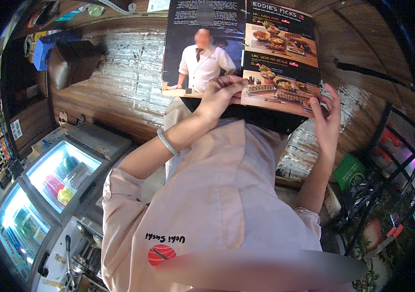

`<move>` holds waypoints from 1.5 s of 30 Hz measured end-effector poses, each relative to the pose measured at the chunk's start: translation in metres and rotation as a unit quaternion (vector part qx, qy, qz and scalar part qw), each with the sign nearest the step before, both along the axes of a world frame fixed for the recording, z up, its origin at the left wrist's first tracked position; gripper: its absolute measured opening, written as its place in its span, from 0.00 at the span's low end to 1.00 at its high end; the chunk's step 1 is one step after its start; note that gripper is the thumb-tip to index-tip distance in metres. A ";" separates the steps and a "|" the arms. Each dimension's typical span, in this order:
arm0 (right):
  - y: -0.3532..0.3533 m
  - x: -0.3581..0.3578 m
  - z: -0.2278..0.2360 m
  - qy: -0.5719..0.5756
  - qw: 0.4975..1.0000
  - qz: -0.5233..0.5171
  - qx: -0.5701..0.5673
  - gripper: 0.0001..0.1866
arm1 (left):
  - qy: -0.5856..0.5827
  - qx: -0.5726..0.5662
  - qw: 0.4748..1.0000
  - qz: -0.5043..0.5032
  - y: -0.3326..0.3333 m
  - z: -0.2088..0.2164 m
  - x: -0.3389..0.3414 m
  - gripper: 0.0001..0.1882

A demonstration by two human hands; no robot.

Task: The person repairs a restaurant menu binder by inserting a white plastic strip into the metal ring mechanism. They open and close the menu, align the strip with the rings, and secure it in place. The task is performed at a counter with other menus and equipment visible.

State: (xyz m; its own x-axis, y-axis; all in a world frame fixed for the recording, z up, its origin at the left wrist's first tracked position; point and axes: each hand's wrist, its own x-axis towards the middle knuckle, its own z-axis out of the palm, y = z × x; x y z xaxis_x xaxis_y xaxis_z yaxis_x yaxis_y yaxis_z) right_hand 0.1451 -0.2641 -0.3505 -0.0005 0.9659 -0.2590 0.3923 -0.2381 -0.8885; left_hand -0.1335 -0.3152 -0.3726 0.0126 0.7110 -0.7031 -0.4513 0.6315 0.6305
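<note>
An open menu (207,58) with ring-bound, glossy pages lies spread in front of my body, its black cover showing along the near edge. The left page carries a photo of a person in a white jacket; the right page (278,41) shows pictures of food platters. Near the rings, my left hand (222,95) pinches the lower edge of the pages, thumb against fingers. My right hand (326,114) grips the right page's lower corner, thumb on top and fingers behind. A small greenish patterned patch shows by its fingertips; I cannot make it out.
A brown padded stool (73,63) stands at the far left beside a blue crate (45,52). Lit glass-topped display coolers (61,175) are at lower left, with utensils (68,258) nearer. Dark metal bars and a green panel (349,171) stand at right.
</note>
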 end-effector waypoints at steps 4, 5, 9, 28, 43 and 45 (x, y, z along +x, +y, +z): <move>0.006 0.005 -0.003 0.126 0.982 -0.010 -0.143 0.27 | -0.046 -0.015 0.998 0.039 0.000 0.003 -0.004 0.11; 0.005 0.006 -0.004 0.130 0.978 -0.022 -0.161 0.27 | -0.061 -0.020 0.997 0.046 -0.001 0.001 -0.006 0.12; 0.003 0.003 -0.006 0.144 0.973 -0.062 -0.170 0.24 | -0.030 -0.002 0.996 0.079 -0.006 0.005 -0.013 0.11; 0.001 -0.002 0.000 0.160 0.983 0.005 -0.092 0.21 | 0.118 0.062 0.991 0.021 -0.011 0.001 -0.013 0.09; 0.001 0.000 -0.002 0.146 0.987 0.012 -0.059 0.22 | 0.056 -0.030 0.998 -0.022 0.001 0.002 -0.018 0.10; 0.001 0.000 -0.003 0.149 0.988 0.001 -0.050 0.22 | 0.046 -0.026 0.998 -0.043 0.006 0.005 -0.020 0.10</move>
State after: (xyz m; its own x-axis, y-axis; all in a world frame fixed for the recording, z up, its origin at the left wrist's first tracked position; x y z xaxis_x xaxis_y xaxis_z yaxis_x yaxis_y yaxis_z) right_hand 0.1453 -0.2635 -0.3535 -0.0939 0.9356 -0.3404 0.1168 -0.3292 -0.9370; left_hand -0.1537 -0.3089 -0.3675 0.0056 0.6725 -0.7401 -0.3370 0.6981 0.6318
